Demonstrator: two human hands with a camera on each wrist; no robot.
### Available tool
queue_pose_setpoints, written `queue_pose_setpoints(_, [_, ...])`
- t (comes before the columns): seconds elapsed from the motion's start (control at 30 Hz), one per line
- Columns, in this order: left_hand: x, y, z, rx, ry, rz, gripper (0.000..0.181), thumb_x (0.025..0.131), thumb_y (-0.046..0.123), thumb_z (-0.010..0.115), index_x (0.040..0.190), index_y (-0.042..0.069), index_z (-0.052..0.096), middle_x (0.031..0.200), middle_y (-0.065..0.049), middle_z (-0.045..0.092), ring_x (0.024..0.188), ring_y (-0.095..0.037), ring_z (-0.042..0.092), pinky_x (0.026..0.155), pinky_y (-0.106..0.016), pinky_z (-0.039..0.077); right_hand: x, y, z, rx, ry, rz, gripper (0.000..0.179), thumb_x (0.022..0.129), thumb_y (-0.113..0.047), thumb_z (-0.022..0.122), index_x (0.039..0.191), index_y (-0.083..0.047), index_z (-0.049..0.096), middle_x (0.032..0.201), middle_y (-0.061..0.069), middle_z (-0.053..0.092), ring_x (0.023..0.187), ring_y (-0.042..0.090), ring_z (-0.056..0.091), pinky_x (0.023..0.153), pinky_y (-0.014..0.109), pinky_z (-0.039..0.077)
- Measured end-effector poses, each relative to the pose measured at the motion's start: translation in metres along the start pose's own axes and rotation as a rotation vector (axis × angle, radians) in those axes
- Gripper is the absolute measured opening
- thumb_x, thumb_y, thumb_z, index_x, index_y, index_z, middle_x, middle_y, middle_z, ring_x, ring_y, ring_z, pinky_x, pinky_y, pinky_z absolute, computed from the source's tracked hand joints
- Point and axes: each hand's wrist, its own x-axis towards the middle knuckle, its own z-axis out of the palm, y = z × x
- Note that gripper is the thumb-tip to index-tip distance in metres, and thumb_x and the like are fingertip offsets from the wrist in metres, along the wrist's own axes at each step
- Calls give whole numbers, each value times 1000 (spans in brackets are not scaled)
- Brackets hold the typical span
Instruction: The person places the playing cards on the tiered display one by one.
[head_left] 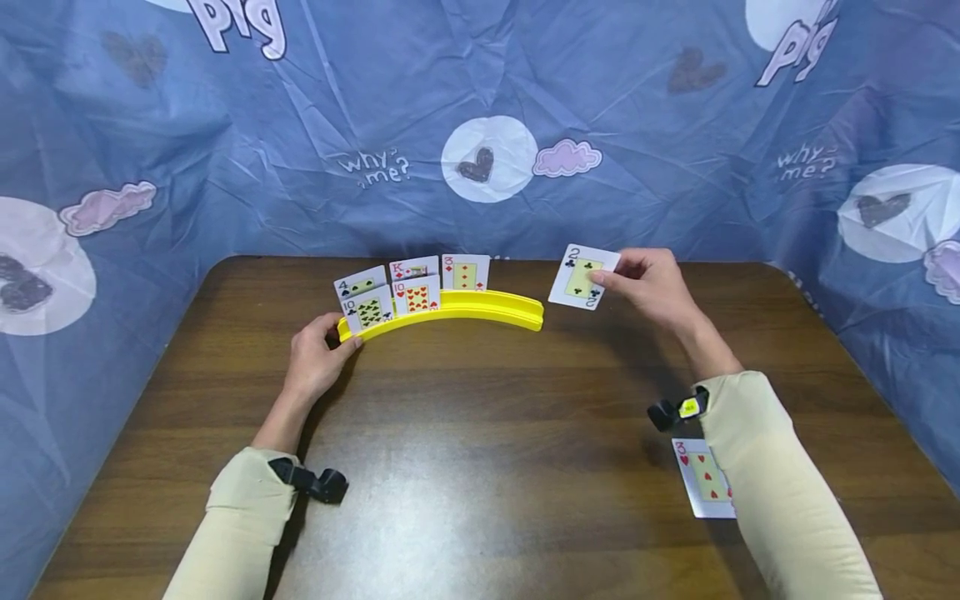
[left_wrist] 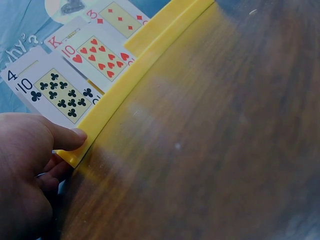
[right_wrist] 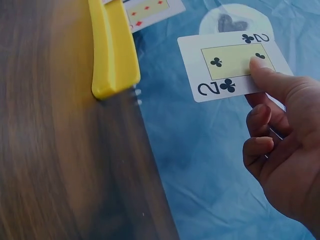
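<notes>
A curved yellow card holder (head_left: pixel 491 305) stands toward the back of the table. My left hand (head_left: pixel 318 354) grips its left end, thumb (left_wrist: pixel 75 139) on the front edge. In its front row are the ten of clubs (head_left: pixel 371 310) and ten of hearts (head_left: pixel 417 295). Behind them stand a four of spades (head_left: pixel 358 285), a king of diamonds (head_left: pixel 408 267) and, farther right, the three of diamonds (head_left: pixel 465 272). Off the holder's right end, my right hand (head_left: pixel 656 287) pinches the two of clubs (right_wrist: pixel 230 64) between thumb and fingers, its face toward me.
A three of hearts (head_left: pixel 705 479) lies face up on the wooden table (head_left: pixel 480 433), partly covered by the right sleeve (head_left: pixel 780 467). Blue printed cloth (head_left: pixel 637 200) hangs behind the table and along both sides.
</notes>
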Motion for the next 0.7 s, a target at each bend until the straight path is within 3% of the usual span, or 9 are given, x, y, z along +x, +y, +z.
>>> queue_pose_setpoints(0.27, [-2, -2, -3, -15, 14, 33, 32, 90, 5, 68, 119, -7, 63, 106, -24, 63, 95, -33, 54, 81, -36, 36, 13, -9, 26, 40, -11, -18, 19, 86, -11, 78, 88, 7, 73, 70, -15, 64, 63, 5, 48, 56, 19, 39])
queue_pose_setpoints(0.53, [0, -2, 0, -26, 23, 29, 32, 89, 5, 68, 119, -7, 64, 105, -23, 63, 94, -32, 54, 81, -34, 36, 19, -20, 52, 31, -10, -7, 21, 85, -16, 80, 90, 4, 75, 84, 16, 68, 68, 13, 49, 60, 19, 40])
queue_pose_setpoints(0.7, [0, -3, 1, -30, 23, 32, 32, 89, 6, 69, 119, -7, 64, 105, -23, 63, 94, -33, 54, 81, -34, 36, 23, -22, 69, 51, -24, -10, 22, 85, -17, 80, 89, 4, 75, 84, 17, 68, 69, 15, 49, 60, 20, 39])
